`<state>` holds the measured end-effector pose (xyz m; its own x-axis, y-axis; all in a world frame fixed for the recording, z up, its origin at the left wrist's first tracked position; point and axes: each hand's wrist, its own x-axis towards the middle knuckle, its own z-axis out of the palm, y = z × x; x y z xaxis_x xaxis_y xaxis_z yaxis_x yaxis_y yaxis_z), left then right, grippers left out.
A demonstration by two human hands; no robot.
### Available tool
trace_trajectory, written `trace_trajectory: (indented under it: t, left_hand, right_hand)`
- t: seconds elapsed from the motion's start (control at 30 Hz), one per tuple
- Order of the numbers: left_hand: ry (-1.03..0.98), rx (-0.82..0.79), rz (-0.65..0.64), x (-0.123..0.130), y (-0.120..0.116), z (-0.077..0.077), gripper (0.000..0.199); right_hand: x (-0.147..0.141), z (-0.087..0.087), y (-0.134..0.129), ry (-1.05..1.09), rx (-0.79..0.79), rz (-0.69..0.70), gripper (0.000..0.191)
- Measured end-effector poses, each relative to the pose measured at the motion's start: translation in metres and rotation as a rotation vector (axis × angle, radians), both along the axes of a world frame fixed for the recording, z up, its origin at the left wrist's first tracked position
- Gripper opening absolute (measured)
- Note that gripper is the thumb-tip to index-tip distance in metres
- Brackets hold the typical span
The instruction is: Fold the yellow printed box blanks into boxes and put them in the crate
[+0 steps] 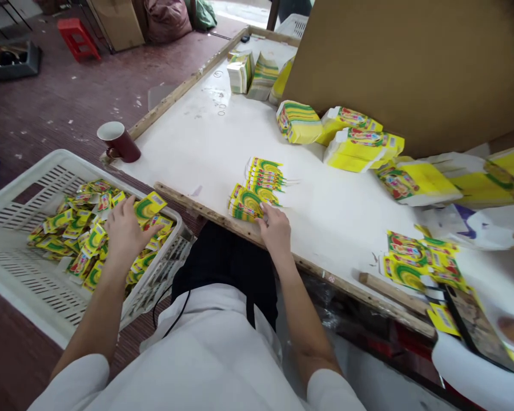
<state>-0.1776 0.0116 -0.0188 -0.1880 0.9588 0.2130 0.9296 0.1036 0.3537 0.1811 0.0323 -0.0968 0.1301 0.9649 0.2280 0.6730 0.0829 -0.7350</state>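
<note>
My left hand (126, 228) is over the white plastic basket (12, 257), its thumb and fingers spread. A small yellow-and-green printed box (149, 208) is just beyond its fingers, apparently loose; whether it touches them I cannot tell. Many similar small flat boxes (75, 225) lie heaped in the basket below. At the table's near edge, my right hand (276, 228) has its fingers closed at the right end of a row of small yellow boxes (245, 201). Just behind that row lies another group of these boxes (263, 171), with thin white strands sticking out to the right.
A maroon mug (118, 141) stands at the table's left corner. Bundles of flat yellow cartons (364, 148) line the tall cardboard sheet (411, 68). More small boxes (406, 260) and a phone-like dark object (475, 325) are at right. A red stool (77, 40) stands on the floor.
</note>
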Motion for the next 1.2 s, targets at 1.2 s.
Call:
trace_trajectory:
  t: [1.2]
  left_hand:
    - [-0.817,-0.076,-0.755,0.110,0.018,0.015,0.107]
  right_hand:
    - [-0.016,0.060,-0.053,-0.007,0.288,0.208,0.026]
